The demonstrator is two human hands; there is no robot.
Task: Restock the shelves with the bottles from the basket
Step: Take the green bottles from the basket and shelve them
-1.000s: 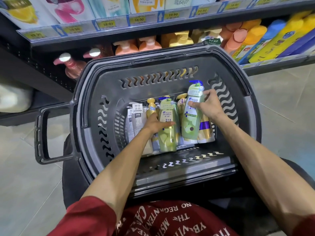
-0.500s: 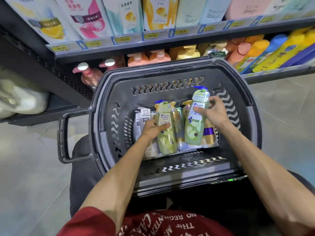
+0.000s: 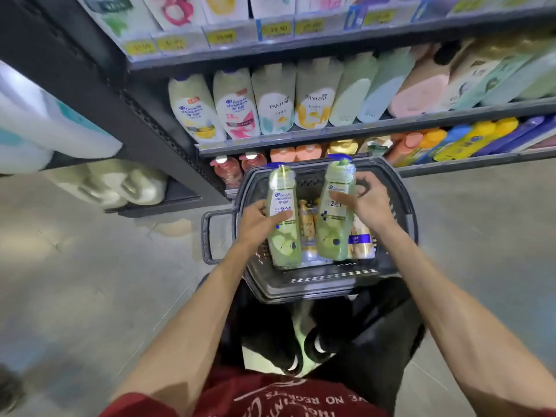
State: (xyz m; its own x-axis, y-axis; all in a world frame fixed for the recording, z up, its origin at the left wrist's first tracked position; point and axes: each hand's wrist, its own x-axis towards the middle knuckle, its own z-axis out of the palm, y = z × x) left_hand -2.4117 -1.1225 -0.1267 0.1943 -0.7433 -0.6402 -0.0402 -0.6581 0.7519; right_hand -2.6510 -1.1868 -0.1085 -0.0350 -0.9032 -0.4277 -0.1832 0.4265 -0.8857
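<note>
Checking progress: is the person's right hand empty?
No, the right hand grips a translucent green plastic shampoo bottle.

Green bottles (image 3: 284, 236); dark grey basket (image 3: 325, 284); red shirt (image 3: 270, 398).

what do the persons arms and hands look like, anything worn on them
Both forearms are bare down to the left hand and the right hand: no gloves, and no watch, bracelet or ring shows. A short dark red sleeve covers the left upper arm, part of a red shirt with white block lettering.
</note>
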